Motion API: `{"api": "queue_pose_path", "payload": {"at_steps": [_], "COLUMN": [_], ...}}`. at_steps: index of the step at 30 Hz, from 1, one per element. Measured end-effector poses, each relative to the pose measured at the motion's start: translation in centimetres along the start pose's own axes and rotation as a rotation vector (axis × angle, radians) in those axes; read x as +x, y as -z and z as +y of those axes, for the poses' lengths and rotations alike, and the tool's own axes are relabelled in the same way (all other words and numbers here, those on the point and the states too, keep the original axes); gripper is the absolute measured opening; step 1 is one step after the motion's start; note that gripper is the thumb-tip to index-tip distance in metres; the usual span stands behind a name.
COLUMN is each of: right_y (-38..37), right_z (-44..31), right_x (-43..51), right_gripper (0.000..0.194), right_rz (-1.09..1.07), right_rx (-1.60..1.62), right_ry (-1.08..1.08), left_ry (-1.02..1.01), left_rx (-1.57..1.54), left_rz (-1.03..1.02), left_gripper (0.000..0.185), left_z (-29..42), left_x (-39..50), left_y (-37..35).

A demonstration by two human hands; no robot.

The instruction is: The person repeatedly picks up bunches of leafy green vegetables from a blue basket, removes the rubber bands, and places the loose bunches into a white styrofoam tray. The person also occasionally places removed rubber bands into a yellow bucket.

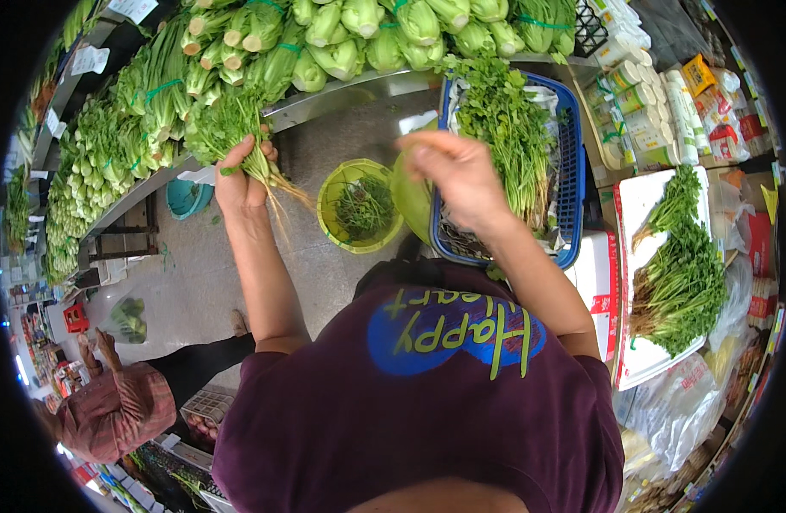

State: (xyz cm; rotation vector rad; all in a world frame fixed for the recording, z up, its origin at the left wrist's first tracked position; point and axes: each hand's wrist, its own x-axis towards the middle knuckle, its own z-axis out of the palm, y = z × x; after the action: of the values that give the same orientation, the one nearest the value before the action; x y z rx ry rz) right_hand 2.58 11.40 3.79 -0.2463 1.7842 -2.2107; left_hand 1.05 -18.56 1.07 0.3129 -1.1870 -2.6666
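A small bunch of leafy greens with thin pale roots [263,168], like Chinese celery or coriander, is gripped in my left hand [244,170], its roots pointing right. My right hand [454,173], slightly blurred, is raised over the left edge of a blue plastic basket [576,192]; its fingers are bent, and whether they hold anything cannot be told. More rooted greens [505,134] lie in that basket. Between the hands, lower down, a yellow-green plastic bin [325,221] holds trimmed stems and leaves [366,206].
A metal-edged shelf [348,93] of lettuce and bundled greens curves across the front and left. On the right, bunches of greens [678,288] lie on a white foam lid [630,247]. A teal basin [189,197] stands on the floor. Another person [120,407] is at the lower left.
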Motion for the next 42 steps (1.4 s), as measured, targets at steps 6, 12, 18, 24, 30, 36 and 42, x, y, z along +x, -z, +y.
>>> {"api": "queue_pose_path", "payload": {"at_steps": [6,12,18,24,30,36,42], "right_y": [-3.1,-1.7,0.0,4.1,6.5,7.2,11.4], "right_z": [2.7,0.9,-1.1,-5.1,-5.6,-3.4,-2.2], "right_x": [1.7,2.0,0.8,-1.8,-5.9,-9.3,-11.5], "right_gripper": [0.046,0.05,0.055,0.031,0.021,0.056,0.067], "right_rz": [-0.246,-0.197,-0.047,0.187,0.438,0.413,0.402], "right_rx": [-0.734,-0.115,-0.183,-0.688,-1.55,-1.583,-0.623], "right_ry": [0.266,-0.116,0.005,-0.122,0.255,-0.016,-0.159], "left_ry": [0.178,0.316,0.274,0.385,0.618,0.714,0.811], "left_rx": [-0.345,-0.258,-0.095,0.119,-0.215,-0.202,-0.152], "left_rz": [-0.147,-0.27,-0.484,-0.618,-0.755,-0.673,-0.74], "left_gripper": [0.035,0.034,0.036,0.041,0.057,0.048,0.054], "left_z": [-2.6,-7.2,-9.7,-11.4,-15.4,-19.1,-20.6], "left_x": [-1.5,-3.2,-3.7,-3.9,-5.8,-7.2,-7.6], "left_y": [-2.1,-7.1,-12.2,-16.4,-19.2,-21.1,-21.9]}}
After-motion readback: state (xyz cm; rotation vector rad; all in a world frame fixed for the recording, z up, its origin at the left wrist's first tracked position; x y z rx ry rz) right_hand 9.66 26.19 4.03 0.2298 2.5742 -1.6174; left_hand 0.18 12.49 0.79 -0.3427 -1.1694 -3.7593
